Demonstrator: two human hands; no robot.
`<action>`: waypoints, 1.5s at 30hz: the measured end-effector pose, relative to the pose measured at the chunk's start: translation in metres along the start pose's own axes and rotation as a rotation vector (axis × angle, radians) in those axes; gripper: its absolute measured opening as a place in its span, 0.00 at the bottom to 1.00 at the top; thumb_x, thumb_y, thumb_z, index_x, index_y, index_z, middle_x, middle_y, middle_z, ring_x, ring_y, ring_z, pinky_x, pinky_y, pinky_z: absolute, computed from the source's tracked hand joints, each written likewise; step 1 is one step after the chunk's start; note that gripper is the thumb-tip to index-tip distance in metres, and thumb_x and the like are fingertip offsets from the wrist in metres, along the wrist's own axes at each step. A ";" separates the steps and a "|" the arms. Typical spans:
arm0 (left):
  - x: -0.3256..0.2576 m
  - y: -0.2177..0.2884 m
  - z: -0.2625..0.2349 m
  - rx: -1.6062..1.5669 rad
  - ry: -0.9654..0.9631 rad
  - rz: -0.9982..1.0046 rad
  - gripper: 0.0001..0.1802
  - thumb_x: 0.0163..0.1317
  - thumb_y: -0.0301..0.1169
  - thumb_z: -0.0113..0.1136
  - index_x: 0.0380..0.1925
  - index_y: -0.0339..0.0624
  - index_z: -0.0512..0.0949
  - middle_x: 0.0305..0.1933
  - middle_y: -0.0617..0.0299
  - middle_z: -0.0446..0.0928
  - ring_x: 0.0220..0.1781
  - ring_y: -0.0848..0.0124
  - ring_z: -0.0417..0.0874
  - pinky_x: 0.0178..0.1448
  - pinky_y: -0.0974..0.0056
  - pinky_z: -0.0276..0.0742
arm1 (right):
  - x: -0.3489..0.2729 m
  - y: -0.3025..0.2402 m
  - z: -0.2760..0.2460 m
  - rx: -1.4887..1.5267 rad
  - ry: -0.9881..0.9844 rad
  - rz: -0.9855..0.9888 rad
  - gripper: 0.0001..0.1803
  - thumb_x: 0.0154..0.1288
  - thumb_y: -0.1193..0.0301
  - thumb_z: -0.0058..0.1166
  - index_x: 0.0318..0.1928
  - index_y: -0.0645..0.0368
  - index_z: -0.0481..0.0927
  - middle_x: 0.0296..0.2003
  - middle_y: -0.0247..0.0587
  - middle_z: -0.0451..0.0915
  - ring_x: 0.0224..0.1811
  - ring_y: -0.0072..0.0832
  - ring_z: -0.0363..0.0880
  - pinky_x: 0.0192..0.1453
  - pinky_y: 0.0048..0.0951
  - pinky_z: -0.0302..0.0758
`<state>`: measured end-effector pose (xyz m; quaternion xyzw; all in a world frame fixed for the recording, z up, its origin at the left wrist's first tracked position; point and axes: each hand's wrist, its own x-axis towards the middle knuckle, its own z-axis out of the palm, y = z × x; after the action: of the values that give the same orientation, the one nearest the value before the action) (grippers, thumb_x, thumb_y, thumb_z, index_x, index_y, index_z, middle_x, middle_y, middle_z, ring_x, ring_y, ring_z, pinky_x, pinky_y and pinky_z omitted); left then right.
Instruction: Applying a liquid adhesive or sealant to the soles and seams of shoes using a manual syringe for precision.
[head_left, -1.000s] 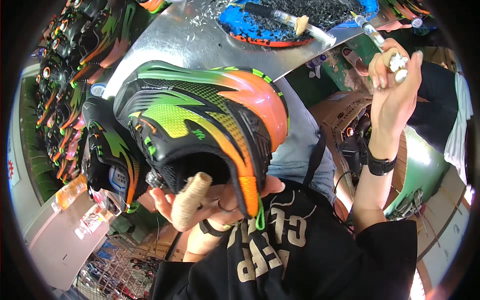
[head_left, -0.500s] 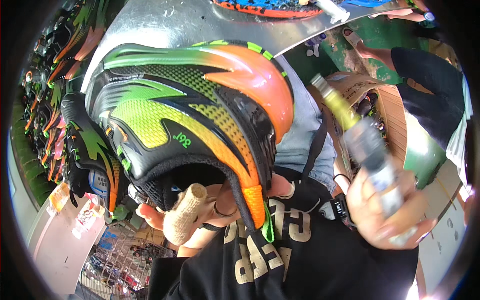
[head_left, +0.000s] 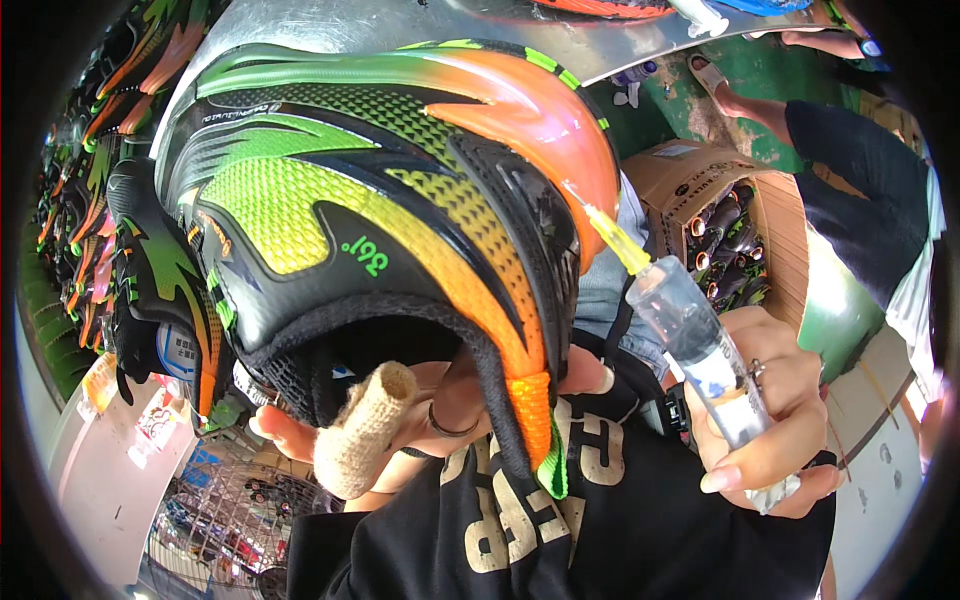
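Observation:
A shoe upper [head_left: 380, 210] in green, yellow, orange and black fills the middle of the view, held up close. My left hand [head_left: 400, 420] grips it from below at the collar; one finger is wrapped in beige tape, and a ring shows on another. My right hand [head_left: 770, 410] at the right holds a clear syringe [head_left: 700, 350] with a yellow needle tip. The needle points up-left and its tip lies at the orange edge of the shoe upper.
Several more uppers of the same colours [head_left: 110, 200] hang in a row at the left. A cardboard box [head_left: 720, 200] with dark parts stands behind at the right. Another person's sandalled foot [head_left: 715, 80] and dark trouser leg [head_left: 860, 180] are at the upper right. A metal table edge [head_left: 600, 40] runs along the top.
My right hand came down from the table at the upper right with the syringe and brought its needle to the shoe. The shoe upper has moved closer and higher in view.

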<state>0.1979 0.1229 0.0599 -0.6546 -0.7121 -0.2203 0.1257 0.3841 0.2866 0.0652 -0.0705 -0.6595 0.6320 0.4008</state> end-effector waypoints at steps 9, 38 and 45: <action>-0.001 -0.003 0.000 -0.003 0.005 -0.014 0.33 0.57 0.62 0.53 0.59 0.67 0.61 0.65 0.53 0.55 0.64 0.50 0.62 0.65 0.38 0.61 | 0.004 0.002 -0.001 0.019 -0.039 0.062 0.32 0.71 0.43 0.22 0.23 0.42 0.78 0.27 0.35 0.67 0.25 0.34 0.70 0.25 0.36 0.67; -0.002 -0.009 0.006 -0.014 0.012 -0.021 0.26 0.56 0.59 0.57 0.51 0.62 0.71 0.63 0.49 0.60 0.65 0.45 0.62 0.65 0.38 0.62 | 0.018 -0.002 -0.003 0.079 -0.081 0.114 0.34 0.70 0.41 0.24 0.23 0.44 0.79 0.29 0.37 0.70 0.26 0.31 0.69 0.28 0.30 0.65; -0.001 -0.009 0.006 -0.008 0.023 -0.027 0.25 0.56 0.58 0.58 0.49 0.61 0.73 0.62 0.48 0.61 0.65 0.43 0.62 0.65 0.38 0.62 | 0.008 -0.018 0.004 0.014 0.054 0.250 0.33 0.70 0.41 0.25 0.24 0.42 0.80 0.29 0.38 0.69 0.32 0.35 0.70 0.35 0.35 0.65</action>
<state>0.1901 0.1245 0.0525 -0.6430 -0.7184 -0.2325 0.1281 0.3835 0.2848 0.0852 -0.1662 -0.6301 0.6795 0.3370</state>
